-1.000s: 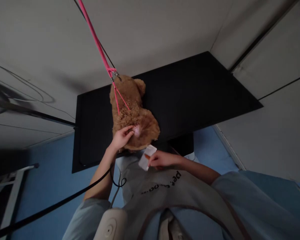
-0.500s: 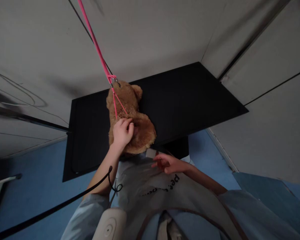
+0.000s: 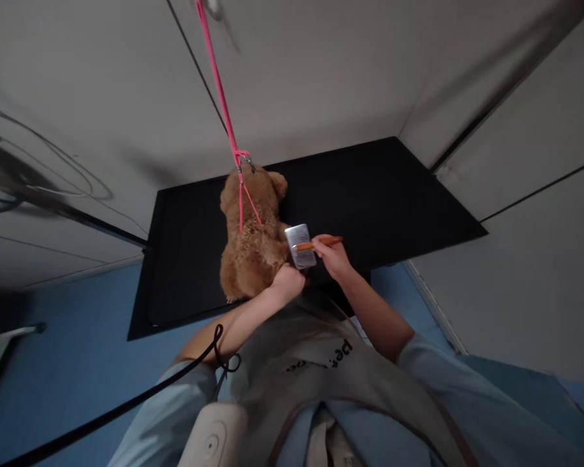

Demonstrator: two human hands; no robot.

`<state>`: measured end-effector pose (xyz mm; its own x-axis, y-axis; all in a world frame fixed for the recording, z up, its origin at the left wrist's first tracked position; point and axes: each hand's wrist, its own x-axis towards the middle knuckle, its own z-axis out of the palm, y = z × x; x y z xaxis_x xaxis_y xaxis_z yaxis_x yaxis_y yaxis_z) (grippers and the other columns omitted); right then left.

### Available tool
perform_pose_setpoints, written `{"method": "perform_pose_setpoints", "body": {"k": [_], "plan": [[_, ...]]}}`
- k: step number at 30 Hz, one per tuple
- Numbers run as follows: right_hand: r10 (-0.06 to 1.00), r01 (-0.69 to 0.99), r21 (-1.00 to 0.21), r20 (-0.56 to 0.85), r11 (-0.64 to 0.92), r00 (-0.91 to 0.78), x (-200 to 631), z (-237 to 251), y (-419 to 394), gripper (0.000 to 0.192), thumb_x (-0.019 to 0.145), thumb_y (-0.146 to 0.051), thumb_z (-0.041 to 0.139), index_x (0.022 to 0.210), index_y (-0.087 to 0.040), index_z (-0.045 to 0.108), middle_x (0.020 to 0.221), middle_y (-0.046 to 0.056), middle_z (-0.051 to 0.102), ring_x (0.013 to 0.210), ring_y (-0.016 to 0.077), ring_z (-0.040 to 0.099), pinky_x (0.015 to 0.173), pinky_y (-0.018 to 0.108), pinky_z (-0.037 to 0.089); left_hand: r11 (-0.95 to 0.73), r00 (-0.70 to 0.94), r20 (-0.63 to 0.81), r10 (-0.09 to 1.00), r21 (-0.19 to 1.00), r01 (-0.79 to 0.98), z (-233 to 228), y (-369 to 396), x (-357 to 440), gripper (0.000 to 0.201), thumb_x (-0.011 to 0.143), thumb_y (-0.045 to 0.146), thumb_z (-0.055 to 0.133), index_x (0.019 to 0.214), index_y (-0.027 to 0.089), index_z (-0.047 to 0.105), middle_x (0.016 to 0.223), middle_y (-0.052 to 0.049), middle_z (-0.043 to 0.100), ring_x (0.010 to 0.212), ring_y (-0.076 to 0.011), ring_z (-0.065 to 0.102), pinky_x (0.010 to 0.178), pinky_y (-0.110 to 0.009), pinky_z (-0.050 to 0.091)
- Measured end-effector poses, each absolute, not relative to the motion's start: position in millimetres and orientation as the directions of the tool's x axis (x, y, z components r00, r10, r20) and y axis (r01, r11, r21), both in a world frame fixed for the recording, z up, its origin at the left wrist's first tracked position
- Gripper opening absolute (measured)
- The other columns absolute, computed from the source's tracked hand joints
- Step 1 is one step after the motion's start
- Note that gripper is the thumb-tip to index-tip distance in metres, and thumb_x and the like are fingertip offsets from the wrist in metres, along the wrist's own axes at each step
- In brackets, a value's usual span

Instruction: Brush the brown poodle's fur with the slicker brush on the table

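Observation:
A brown plush animal (image 3: 253, 240) rests on the black table with its back toward me. Pink cord loops run up from its upper back. My left hand (image 3: 289, 280) is closed at its lower right side, on the fur there; the fingertips are hidden. In my right hand (image 3: 331, 256) is a slicker brush (image 3: 300, 243) with an orange-brown wooden handle, the fingers wrapped round that handle. The brush's silvery rectangular head lies just above my left hand, beside the toy's right edge. Whether its pins touch the fur I cannot tell.
The black tabletop (image 3: 365, 188) stretches to the right of the toy. A taut pink leash (image 3: 219, 84) rises from the toy to the upper left. A black curled cord (image 3: 219, 344) hangs before my left arm, near a white device (image 3: 215, 438). Blue floor shows below.
My left hand has moved from the toy's back to its lower right side. My right hand has raised the brush from near my apron to the toy's right edge.

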<state>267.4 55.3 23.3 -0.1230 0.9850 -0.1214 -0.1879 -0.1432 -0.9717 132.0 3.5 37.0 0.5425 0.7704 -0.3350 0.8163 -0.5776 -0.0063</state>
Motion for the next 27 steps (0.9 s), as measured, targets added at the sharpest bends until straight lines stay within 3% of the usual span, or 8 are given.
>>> {"method": "perform_pose_setpoints", "body": {"k": [2, 7, 10, 15, 19, 21, 24, 27], "plan": [[0.934, -0.181, -0.956, -0.167, -0.233, -0.316, 247, 28, 79, 0.026, 0.065, -0.039, 0.066, 0.071, -0.017, 0.054, 0.055, -0.006, 0.045, 0.05, 0.0073, 0.039, 0.051, 0.022, 0.032, -0.607, 0.563, -0.343, 0.752, -0.029, 0.794, 30, -9, 125, 0.02, 0.08, 0.005, 0.053, 0.084, 0.006, 0.072, 0.084, -0.02, 0.07, 0.081, -0.0286, 0.067, 0.073, -0.039, 0.043], [0.946, -0.1, -0.984, -0.109, -0.146, -0.306, 226, 30, 104, 0.021, 0.066, -0.032, 0.066, 0.071, -0.016, 0.054, 0.056, -0.006, 0.047, 0.051, 0.0062, 0.041, 0.049, 0.019, 0.03, -0.652, 0.586, -0.39, 0.711, -0.053, 0.756, 18, -33, 109, 0.021, 0.079, 0.004, 0.052, 0.081, 0.006, 0.073, 0.077, -0.017, 0.07, 0.074, -0.026, 0.065, 0.074, -0.039, 0.043], [0.798, -0.05, -0.96, -0.199, -0.276, -0.569, 224, 24, 102, 0.022, 0.066, -0.032, 0.068, 0.071, -0.016, 0.055, 0.053, -0.006, 0.046, 0.047, 0.0065, 0.039, 0.045, 0.019, 0.028, -0.633, 0.57, -0.347, 0.745, -0.099, 0.768, 16, -42, 105, 0.022, 0.077, 0.002, 0.052, 0.081, 0.005, 0.073, 0.081, -0.019, 0.07, 0.078, -0.0266, 0.065, 0.08, -0.041, 0.042], [0.957, -0.118, -0.976, -0.147, -0.181, -0.25, 225, 12, 99, 0.021, 0.071, -0.035, 0.063, 0.072, -0.017, 0.054, 0.054, -0.006, 0.044, 0.05, 0.0064, 0.039, 0.047, 0.019, 0.028, -0.654, 0.623, -0.255, 0.74, -0.051, 0.755, 21, -47, 100, 0.019, 0.082, 0.01, 0.052, 0.078, 0.009, 0.071, 0.071, -0.014, 0.068, 0.078, -0.0243, 0.064, 0.091, -0.041, 0.04], [0.849, -0.142, -0.927, -0.246, -0.347, -0.467, 226, 8, 94, 0.028, 0.069, -0.041, 0.066, 0.067, -0.017, 0.051, 0.049, -0.008, 0.039, 0.046, 0.0059, 0.036, 0.047, 0.02, 0.028, -0.637, 0.624, -0.233, 0.746, 0.023, 0.771, 21, -46, 94, 0.024, 0.087, 0.02, 0.051, 0.072, 0.013, 0.068, 0.068, -0.009, 0.066, 0.075, -0.0209, 0.062, 0.087, -0.038, 0.043], [0.901, -0.153, -0.928, -0.275, -0.34, -0.334, 228, 7, 96, 0.03, 0.067, -0.041, 0.067, 0.066, -0.018, 0.048, 0.049, -0.008, 0.038, 0.046, 0.0055, 0.035, 0.046, 0.019, 0.027, -0.636, 0.636, -0.203, 0.744, 0.074, 0.768, 25, -49, 87, 0.03, 0.09, 0.025, 0.047, 0.07, 0.013, 0.067, 0.066, -0.008, 0.065, 0.072, -0.0196, 0.061, 0.089, -0.039, 0.044], [0.967, -0.25, -0.936, -0.222, -0.248, -0.125, 230, 5, 99, 0.027, 0.069, -0.039, 0.067, 0.072, -0.019, 0.049, 0.053, -0.008, 0.041, 0.048, 0.0056, 0.038, 0.047, 0.018, 0.028, -0.672, 0.7, -0.051, 0.712, 0.236, 0.702, 40, -56, 71, 0.029, 0.091, 0.025, 0.042, 0.087, 0.016, 0.068, 0.085, -0.009, 0.068, 0.087, -0.0189, 0.061, 0.099, -0.042, 0.04], [0.89, -0.291, -0.868, -0.295, -0.402, -0.348, 233, -1, 98, 0.027, 0.068, -0.038, 0.068, 0.073, -0.018, 0.05, 0.053, -0.007, 0.044, 0.049, 0.0065, 0.042, 0.049, 0.019, 0.032, -0.591, 0.536, 0.248, 0.807, 0.341, 0.731, 51, -52, 53, 0.031, 0.09, 0.022, 0.04, 0.111, 0.021, 0.063, 0.114, -0.01, 0.062, 0.111, -0.0201, 0.054, 0.105, -0.044, 0.036]]}}
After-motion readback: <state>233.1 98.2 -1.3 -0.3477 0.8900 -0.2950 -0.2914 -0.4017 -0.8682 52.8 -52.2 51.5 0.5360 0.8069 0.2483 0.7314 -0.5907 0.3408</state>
